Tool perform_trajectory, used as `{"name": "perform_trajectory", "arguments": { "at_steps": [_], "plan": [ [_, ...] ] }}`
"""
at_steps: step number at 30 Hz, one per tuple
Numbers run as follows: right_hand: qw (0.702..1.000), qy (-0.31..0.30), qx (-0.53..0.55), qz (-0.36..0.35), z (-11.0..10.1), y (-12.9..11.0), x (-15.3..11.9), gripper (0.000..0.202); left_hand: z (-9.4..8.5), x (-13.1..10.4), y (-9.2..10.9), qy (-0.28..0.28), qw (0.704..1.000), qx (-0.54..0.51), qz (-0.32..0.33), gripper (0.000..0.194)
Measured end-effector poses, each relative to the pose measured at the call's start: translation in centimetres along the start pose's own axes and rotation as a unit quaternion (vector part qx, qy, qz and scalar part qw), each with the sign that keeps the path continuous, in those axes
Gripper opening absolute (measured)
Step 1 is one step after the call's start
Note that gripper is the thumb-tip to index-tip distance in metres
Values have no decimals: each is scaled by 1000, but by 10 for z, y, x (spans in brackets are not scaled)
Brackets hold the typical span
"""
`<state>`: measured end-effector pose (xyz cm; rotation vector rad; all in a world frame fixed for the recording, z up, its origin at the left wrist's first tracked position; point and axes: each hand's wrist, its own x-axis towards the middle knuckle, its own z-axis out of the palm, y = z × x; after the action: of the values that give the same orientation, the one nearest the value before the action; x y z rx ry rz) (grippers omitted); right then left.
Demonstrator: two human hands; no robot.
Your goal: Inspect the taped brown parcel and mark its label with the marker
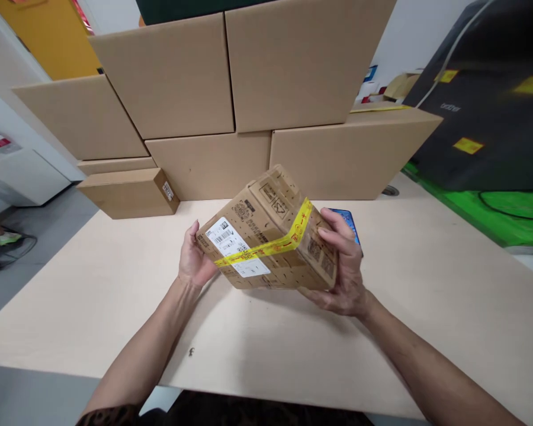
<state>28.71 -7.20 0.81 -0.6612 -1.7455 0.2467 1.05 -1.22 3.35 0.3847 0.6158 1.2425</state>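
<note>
A brown cardboard box (266, 231) with printed marks, a white shipping label (237, 245) and yellow tape is held tilted above the pale table. My left hand (195, 257) supports its left end, with the fingers partly hidden behind and under it. Around the right end, my right hand (344, 266) has its fingers on the upper edge and its thumb side below. Behind the right hand lies a phone with a blue screen (349, 222), partly covered by that hand.
Large cardboard boxes (186, 77) are stacked along the back of the table (115, 296). A smaller closed box (128, 192) stands at the back left. To the right is a dark machine (484, 130) with yellow stickers, above a green surface (475, 219).
</note>
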Motion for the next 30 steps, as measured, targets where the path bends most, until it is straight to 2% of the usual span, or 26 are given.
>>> {"name": "perform_trajectory", "arguments": {
  "at_steps": [3,6,9,12,15,18,21,24,27,30],
  "plan": [
    [999,-13,-4,36,1,7,-7,100,-2,2,7,23,1000,-15,8,33],
    [987,-4,42,157,5,11,-12,118,-6,6,12,40,998,-10,50,35],
    [954,0,130,270,9,8,-12,131,-13,11,15,20,994,24,108,36],
    [928,3,203,313,12,2,-5,137,-23,16,19,-11,985,77,151,34],
    [904,0,282,321,16,-2,3,128,-34,23,24,-25,977,119,177,41],
    [899,-24,318,300,19,1,2,118,-36,25,28,1,971,124,205,47],
    [940,-34,235,243,21,11,-11,107,-30,19,27,4,972,105,211,45],
    [983,-80,118,113,23,18,-23,98,-24,9,19,-14,986,92,139,44],
    [990,-126,61,-8,24,21,-26,94,-25,4,9,4,993,86,82,45],
    [989,-139,30,-41,24,21,-23,96,-27,4,4,38,993,85,66,37]
  ]
}}
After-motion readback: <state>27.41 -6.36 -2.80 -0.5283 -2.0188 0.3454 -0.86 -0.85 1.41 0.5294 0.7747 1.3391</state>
